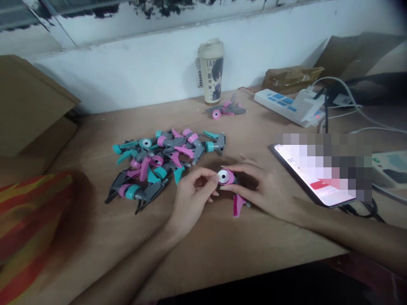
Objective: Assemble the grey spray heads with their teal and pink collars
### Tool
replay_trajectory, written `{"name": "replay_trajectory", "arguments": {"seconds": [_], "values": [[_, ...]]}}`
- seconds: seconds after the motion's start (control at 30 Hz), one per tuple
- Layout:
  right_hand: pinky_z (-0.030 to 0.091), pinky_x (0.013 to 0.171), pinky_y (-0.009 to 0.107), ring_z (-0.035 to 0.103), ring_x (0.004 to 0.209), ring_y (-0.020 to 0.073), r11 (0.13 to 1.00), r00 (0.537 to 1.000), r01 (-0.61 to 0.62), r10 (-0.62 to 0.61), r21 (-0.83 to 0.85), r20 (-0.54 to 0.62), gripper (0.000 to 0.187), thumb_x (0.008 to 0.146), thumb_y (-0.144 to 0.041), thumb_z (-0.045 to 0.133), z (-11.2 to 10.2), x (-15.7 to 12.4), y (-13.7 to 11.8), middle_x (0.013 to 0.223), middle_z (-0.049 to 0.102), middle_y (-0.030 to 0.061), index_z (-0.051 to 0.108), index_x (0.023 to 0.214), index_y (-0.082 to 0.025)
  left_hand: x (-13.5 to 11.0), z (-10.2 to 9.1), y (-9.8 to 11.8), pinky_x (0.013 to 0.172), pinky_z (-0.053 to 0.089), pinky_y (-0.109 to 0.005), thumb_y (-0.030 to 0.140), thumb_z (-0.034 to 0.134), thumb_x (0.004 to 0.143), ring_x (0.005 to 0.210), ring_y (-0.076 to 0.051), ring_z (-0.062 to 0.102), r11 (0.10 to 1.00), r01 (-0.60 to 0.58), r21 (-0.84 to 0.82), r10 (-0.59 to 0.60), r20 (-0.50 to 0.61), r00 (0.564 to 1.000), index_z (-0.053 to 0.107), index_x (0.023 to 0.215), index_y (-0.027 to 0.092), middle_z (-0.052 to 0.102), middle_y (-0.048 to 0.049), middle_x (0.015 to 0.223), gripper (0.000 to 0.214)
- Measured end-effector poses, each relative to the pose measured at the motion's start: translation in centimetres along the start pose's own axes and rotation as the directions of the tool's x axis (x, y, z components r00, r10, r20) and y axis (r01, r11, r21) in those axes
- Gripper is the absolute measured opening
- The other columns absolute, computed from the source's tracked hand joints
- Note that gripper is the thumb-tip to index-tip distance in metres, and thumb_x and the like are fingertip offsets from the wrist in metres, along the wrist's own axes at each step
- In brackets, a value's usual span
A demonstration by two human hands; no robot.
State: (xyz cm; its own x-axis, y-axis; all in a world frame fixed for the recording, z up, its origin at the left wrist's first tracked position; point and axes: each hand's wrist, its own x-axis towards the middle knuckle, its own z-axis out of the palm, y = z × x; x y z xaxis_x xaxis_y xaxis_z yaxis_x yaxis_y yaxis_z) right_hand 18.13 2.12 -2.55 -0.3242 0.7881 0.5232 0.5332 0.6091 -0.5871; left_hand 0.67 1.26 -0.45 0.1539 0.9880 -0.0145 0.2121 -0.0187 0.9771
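Note:
My right hand (263, 184) is closed around a trigger sprayer head with a pink screw collar (228, 176) and a pink trigger (238, 205); the collar's open end faces me. A white ring-shaped washer (223, 177) with a dark centre shows at that opening. Thumb and forefinger of my left hand (195, 192) pinch at the washer's left edge; whether it sits fully inside the collar I cannot tell. To the left lies a heap of grey sprayer heads (171, 148) with pink or teal collars and triggers. In front of it lie sprayer heads end to end (133, 191).
At the back stand a lidded cup (212, 74) and, before it, a few pink-and-grey sprayer heads (227, 109). A power strip (286, 106) with cables, a taped box (291, 78) and a lit phone (311, 178) lie right. Cardboard (32, 106) and a striped bag (32, 228) fill the left.

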Motion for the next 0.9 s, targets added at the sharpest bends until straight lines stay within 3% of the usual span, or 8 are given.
{"name": "replay_trajectory", "arguments": {"seconds": [0.27,0.53,0.9], "values": [[0.043,0.093,0.039,0.061,0.096,0.0181,0.997,1.0,-0.006,0.005,0.071,0.014,0.029,0.08,-0.035,0.063,0.0,0.1,0.0,0.102,0.068,0.0022,0.061,0.107,-0.023,-0.1,0.2,-0.5,0.043,0.044,-0.016,0.026,0.064,0.076,0.062,-0.01,0.05,0.998,-0.043,-0.044,0.04,-0.064,0.997,0.054,0.077,0.016,0.051,0.0005,0.073,0.014],[0.03,0.104,0.044,0.061,0.094,0.0166,0.998,0.998,0.049,-0.048,-0.046,0.032,0.03,0.081,-0.036,0.061,-0.1,0.1,0.3,0.099,0.068,0.0023,0.06,0.107,-0.021,0.1,0.0,-1.0,0.048,0.044,-0.018,0.024,0.064,0.077,0.064,-0.01,0.051,0.995,-0.102,-0.004,0.102,-0.069,0.992,0.054,0.083,0.018,0.051,0.0,0.078,0.014],[0.028,0.105,0.042,0.061,0.088,0.0141,0.994,0.995,0.102,-0.102,-0.025,0.021,0.026,0.079,-0.034,0.065,-0.4,-0.3,-0.2,0.09,0.066,0.0014,0.061,0.101,-0.019,0.3,-0.3,-1.3,0.06,0.042,-0.022,0.016,0.057,0.08,0.073,-0.011,0.052,0.917,-0.348,0.194,0.352,0.017,0.936,0.06,0.083,0.019,0.051,-0.0005,0.084,0.005]]}}
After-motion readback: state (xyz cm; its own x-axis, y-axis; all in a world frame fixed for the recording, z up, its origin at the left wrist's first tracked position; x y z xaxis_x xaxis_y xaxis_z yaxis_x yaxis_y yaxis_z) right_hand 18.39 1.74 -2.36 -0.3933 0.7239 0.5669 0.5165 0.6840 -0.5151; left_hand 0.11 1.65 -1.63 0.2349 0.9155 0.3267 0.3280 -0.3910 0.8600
